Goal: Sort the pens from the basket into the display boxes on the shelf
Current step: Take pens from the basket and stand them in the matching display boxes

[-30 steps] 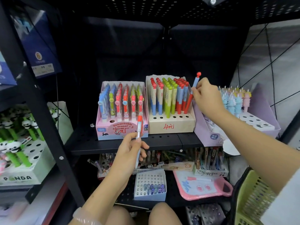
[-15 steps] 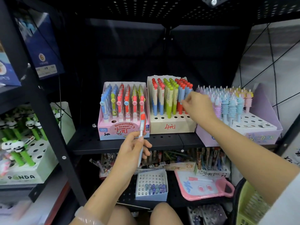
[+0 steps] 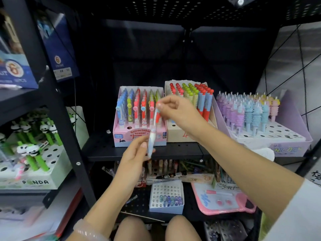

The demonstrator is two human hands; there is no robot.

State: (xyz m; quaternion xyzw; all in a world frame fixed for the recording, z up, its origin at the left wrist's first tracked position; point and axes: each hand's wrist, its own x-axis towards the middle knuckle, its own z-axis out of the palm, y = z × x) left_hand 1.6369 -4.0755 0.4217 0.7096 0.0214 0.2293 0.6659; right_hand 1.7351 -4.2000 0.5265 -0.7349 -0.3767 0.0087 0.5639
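Pen (image 3: 152, 131): slim, pale blue/white barrel w/ red-orange top end, motion-blurred, held roughly upright in front of the pink display box (image 3: 139, 134) on the black perforated metal shelf (image 3: 182, 150). Left hand (image 3: 133, 157) grasps the lower barrel, fingers curled round it. Right hand (image 3: 175, 108) pinches the top end w/ thumb and forefinger, other fingers loosely bent. Box is glossy card, 6 rows of pens standing in round holes.

"Retractable eraser" on pink box (image 3: 139, 136), "PANDA" on white box (image 3: 37, 182)
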